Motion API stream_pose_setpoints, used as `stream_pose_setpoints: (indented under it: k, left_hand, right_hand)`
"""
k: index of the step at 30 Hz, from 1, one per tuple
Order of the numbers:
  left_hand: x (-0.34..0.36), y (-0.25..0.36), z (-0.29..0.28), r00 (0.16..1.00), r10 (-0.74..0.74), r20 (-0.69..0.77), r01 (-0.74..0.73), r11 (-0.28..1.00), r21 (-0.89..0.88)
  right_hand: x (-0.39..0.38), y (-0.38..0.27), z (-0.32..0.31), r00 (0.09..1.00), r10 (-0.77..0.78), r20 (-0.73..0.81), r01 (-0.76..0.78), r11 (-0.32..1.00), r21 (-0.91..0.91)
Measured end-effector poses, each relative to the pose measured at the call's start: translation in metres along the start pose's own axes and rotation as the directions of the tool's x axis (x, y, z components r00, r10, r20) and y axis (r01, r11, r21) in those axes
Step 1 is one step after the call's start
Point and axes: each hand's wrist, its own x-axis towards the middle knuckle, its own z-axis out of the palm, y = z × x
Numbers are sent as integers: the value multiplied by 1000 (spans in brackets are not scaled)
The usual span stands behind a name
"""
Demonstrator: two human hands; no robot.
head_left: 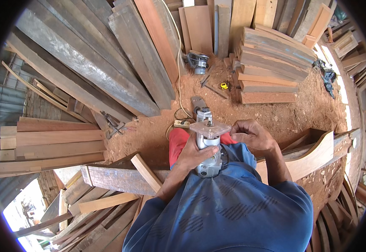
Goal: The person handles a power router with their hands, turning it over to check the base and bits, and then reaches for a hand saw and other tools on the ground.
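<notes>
A silver handheld power router (208, 164) stands upright in my lap, its square clear base plate (220, 129) at the top and a metal collet above the plate's centre. My left hand (191, 153) grips the router's body below the plate, thumb across its front. My right hand (252, 133) is raised just right of the plate with fingers curled together; what they hold, if anything, is too small or hidden to tell. A dark cord loops at the router's right side.
Plank stacks (269, 75) surround me on sawdust ground (300, 113). A second power tool (199, 63), yellow tape measure (224, 85), power strip (181, 124) and clamp (112, 124) lie around. A long board (107, 178) runs beside me at left; a curved-edged board (309, 153) is at right.
</notes>
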Motion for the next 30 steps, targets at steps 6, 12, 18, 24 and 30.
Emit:
stream_pose_setpoints:
  k: [6, 12, 18, 24, 30]
  left_hand:
    - [-1, 3, -1, 1000, -10, -17, 10, 1000, -24]
    - [-1, -1, 0, 1000, 0, -30, 0, 1000, 5]
    - [4, 1, 3, 997, 79, -11, -77, 990, 121]
    - [3, -2, 3, 993, 117, -7, -115, 981, 159]
    - [3, -4, 3, 995, 98, 15, -99, 982, 162]
  right_hand:
    - [4, -7, 8, 999, 3, 40, 1, 994, -108]
    - [10, -8, -1, 920, -134, -368, 113, 991, -78]
    - [41, -48, 6, 987, -82, -138, 36, 952, -305]
    - [60, -43, 19, 998, -33, -61, 16, 965, -260]
    - [65, -28, 15, 999, -32, 31, 34, 998, -58]
